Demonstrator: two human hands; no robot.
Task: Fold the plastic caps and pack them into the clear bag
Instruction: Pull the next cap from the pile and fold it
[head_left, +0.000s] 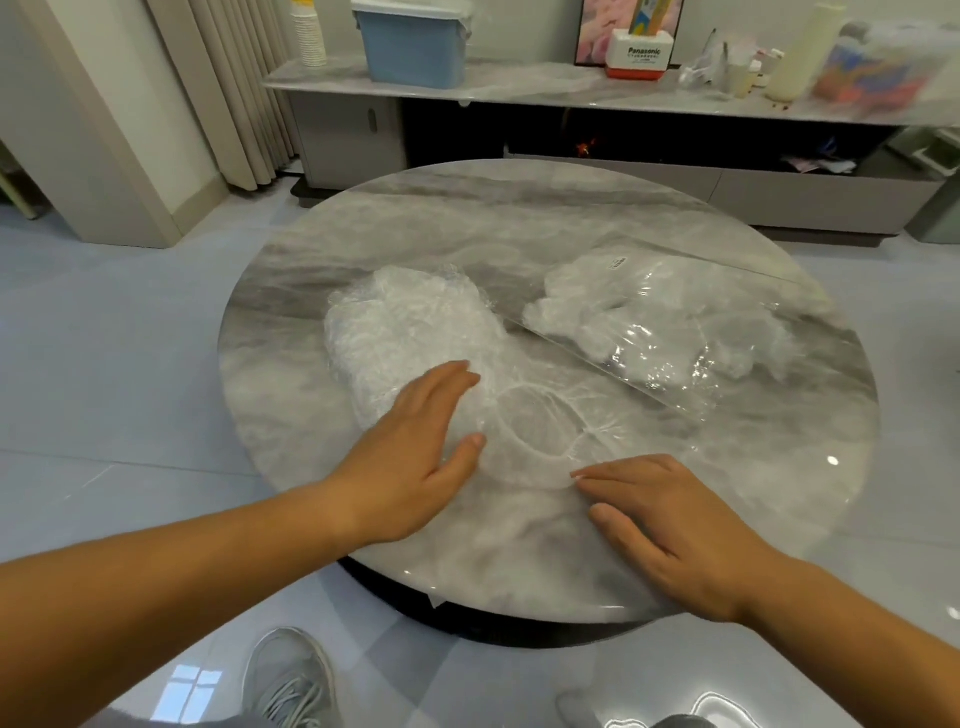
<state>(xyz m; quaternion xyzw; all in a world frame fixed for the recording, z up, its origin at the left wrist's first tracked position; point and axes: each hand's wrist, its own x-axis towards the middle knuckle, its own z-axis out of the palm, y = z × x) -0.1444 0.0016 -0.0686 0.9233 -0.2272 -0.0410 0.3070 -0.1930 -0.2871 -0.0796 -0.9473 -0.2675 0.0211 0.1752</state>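
One clear plastic cap (540, 431) lies spread flat on the round marble table (519, 208), its elastic ring showing as an oval. My left hand (415, 457) rests flat on the cap's left edge, fingers apart. My right hand (670, 525) lies flat at the cap's near right edge, fingertips touching the plastic. A heap of crumpled caps (405, 322) sits behind my left hand. The clear bag (665, 322), with several caps inside, lies at the right of the table.
A long low cabinet (571, 88) stands behind the table with a blue bin (415, 47), a stack of paper cups (307, 31) and a white and red box (641, 54) on top. My grey shoe (291, 680) is on the tiled floor below the table's near edge.
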